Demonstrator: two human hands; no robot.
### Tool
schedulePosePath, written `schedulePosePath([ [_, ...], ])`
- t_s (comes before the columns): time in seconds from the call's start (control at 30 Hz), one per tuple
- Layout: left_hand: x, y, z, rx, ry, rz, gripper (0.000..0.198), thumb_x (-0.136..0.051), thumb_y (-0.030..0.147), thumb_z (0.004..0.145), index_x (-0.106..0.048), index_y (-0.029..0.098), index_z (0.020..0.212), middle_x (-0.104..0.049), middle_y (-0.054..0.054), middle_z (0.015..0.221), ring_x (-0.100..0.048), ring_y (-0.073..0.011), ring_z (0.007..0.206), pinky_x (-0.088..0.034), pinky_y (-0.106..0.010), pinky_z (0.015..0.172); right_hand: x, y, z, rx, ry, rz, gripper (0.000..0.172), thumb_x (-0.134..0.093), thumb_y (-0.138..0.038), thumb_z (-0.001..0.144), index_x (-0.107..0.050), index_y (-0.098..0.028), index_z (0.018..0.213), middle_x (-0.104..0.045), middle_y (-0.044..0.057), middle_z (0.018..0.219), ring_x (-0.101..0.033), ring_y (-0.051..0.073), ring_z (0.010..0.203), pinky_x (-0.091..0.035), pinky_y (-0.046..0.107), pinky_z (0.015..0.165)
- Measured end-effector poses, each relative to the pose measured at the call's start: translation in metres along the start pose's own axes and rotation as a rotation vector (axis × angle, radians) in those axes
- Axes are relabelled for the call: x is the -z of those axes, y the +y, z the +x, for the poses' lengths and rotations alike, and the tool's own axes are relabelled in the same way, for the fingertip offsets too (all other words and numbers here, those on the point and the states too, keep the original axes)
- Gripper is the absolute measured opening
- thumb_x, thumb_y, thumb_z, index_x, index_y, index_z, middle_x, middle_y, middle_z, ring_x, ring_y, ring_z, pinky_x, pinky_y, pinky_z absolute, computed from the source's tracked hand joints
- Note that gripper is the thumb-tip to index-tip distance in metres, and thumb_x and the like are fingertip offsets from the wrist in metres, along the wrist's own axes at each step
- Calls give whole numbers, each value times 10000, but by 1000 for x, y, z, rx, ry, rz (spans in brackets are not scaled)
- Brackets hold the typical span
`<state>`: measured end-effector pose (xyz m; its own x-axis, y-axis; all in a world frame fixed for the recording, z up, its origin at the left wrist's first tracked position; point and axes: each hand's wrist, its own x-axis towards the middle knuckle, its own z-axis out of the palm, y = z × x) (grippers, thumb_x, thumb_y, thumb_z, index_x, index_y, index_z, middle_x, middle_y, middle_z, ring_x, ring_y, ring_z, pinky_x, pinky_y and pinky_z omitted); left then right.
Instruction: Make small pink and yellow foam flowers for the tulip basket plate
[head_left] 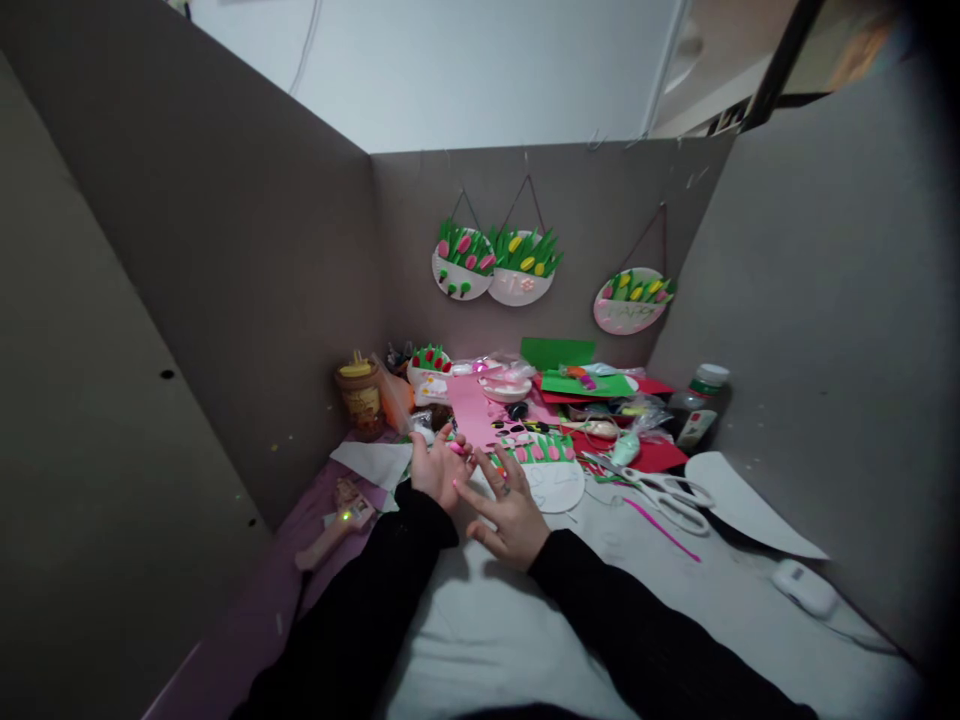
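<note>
My left hand (435, 472) is turned palm up, its fingers slightly curled. A small bright pink lump (455, 447), which looks like modelling clay, rests against its fingers. Close on the right, my right hand (511, 515) is palm down with fingers spread and nothing visible in them; a ring is on one finger. Just beyond it lies a white paper-plate pocket (559, 487) with green paper grass and pink tulips along its top and faint lettering on the front. My right hand covers part of that plate's left side.
White-handled scissors (667, 498), a magenta strip (660, 528) and a cut white plate piece (750, 505) lie at right. A pink glue gun (341, 525) lies at left, near a brown cup (361, 400). Behind are coloured sheets (472, 405), a bottle (697, 405) and hanging plates (523, 285).
</note>
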<state>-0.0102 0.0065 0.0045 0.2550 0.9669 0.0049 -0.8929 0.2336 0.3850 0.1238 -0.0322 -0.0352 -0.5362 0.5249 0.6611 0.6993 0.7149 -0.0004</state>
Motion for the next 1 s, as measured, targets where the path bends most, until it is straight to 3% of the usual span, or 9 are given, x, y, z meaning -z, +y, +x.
schedulePosePath([
  [0.13, 0, -2, 0, 54, 6, 40, 571, -198, 676, 773, -467, 197, 930, -494, -40, 747, -516, -159, 639, -444, -314, 619, 2, -2, 1, -40, -16, 16, 586, -583, -440, 747, -428, -295, 1294, -107, 15, 1483, -50, 376, 1319, -209, 562, 1010],
  [0.23, -1, -3, 0, 33, 12, 50, 562, -201, 673, 775, -465, 199, 920, -493, -39, 745, -516, -163, 645, -447, -330, 633, 3, -2, 1, -77, 19, 12, 535, -554, -409, 776, -454, -264, 1281, -126, 32, 1479, -72, 370, 1317, -229, 547, 1008],
  [0.37, -1, -2, 0, 12, 21, 38, 564, -177, 666, 782, -466, 197, 905, -474, -26, 719, -500, -148, 613, -443, -310, 610, 3, -1, 0, -11, 20, 55, 470, -576, -435, 757, -529, -302, 1205, -108, -9, 1482, -87, 366, 1314, -234, 533, 1012],
  [0.53, 1, -3, 1, 32, -11, 40, 560, -222, 676, 771, -469, 195, 920, -479, -30, 730, -513, -161, 635, -446, -316, 606, 0, 5, -1, -98, 40, 71, 467, -544, -362, 779, -501, -285, 1238, -51, -3, 1489, -83, 353, 1319, -215, 537, 1021],
  [0.63, 1, -2, 0, 5, -3, 29, 552, -225, 673, 773, -468, 196, 905, -480, -30, 719, -510, -160, 627, -446, -310, 600, -1, 9, -2, -58, 48, 114, 412, -519, -275, 783, -538, -321, 1192, -45, -41, 1488, -91, 331, 1325, -211, 530, 1027],
  [0.8, -2, -3, -1, 51, 37, 37, 560, -203, 669, 778, -469, 196, 917, -489, -34, 728, -516, -157, 629, -440, -294, 583, 0, 7, 0, -61, 13, 105, 450, -514, -265, 779, -505, -315, 1226, -38, -40, 1489, -66, 337, 1329, -221, 530, 1026],
  [1.0, -3, -2, -1, 3, 32, 3, 569, -211, 678, 770, -482, 193, 891, -498, -37, 722, -516, -154, 617, -450, -306, 597, 4, 3, 1, -18, 40, 113, 433, -538, -246, 756, -546, -327, 1182, -73, -47, 1486, -104, 341, 1323, -230, 529, 1019],
])
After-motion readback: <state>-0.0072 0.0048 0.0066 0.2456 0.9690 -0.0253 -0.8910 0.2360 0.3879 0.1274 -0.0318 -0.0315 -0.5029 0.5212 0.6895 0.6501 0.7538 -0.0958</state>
